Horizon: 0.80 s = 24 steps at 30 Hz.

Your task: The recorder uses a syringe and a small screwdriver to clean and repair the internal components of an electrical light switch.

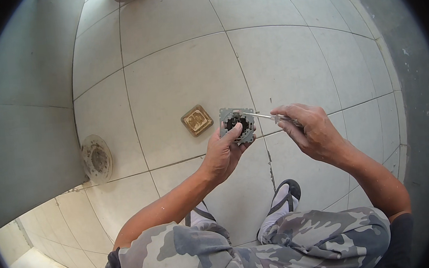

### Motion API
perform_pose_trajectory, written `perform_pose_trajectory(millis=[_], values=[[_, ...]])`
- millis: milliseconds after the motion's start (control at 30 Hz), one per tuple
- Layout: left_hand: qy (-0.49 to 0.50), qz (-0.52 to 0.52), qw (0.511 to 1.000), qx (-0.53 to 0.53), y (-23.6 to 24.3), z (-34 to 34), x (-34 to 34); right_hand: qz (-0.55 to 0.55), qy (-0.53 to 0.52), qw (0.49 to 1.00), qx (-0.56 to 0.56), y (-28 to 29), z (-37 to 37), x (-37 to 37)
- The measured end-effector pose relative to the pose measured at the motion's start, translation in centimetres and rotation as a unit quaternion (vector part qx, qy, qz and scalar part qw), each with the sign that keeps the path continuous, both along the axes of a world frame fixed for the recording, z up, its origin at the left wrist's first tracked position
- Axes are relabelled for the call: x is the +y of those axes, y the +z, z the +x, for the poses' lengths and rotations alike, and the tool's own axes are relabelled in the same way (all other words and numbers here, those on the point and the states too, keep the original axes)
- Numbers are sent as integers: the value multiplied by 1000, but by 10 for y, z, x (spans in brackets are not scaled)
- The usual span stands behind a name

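Pale floor tiles [179, 76] fill most of the frame. Near centre, the left hand [223, 153] pinches a square grey-and-black electrical fitting [246, 121], thumb across its front. Left of it lies a smaller brown square piece [197, 120]. Slimmest is a screwdriver [261, 115], pinched by the right hand [315, 128], its tip at the fitting's upper part. Pressed at this slant, it could slip and jab the left thumb.
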<state>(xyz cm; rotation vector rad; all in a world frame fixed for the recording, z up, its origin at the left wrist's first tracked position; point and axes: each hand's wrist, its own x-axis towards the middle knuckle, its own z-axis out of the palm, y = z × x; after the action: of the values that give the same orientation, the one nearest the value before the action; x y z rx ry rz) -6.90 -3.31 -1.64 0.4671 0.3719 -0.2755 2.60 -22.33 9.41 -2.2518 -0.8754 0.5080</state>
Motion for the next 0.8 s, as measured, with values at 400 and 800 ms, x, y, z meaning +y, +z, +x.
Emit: perform_pose_trajectory(millis=[400,800], values=[[-25,79,996,-21,-7,-4,-5,-33,45,996,-74,1,-5,3],[-48,149,987,-23,-5,-7,-7,-84,60,988,-116,1,-15,4]])
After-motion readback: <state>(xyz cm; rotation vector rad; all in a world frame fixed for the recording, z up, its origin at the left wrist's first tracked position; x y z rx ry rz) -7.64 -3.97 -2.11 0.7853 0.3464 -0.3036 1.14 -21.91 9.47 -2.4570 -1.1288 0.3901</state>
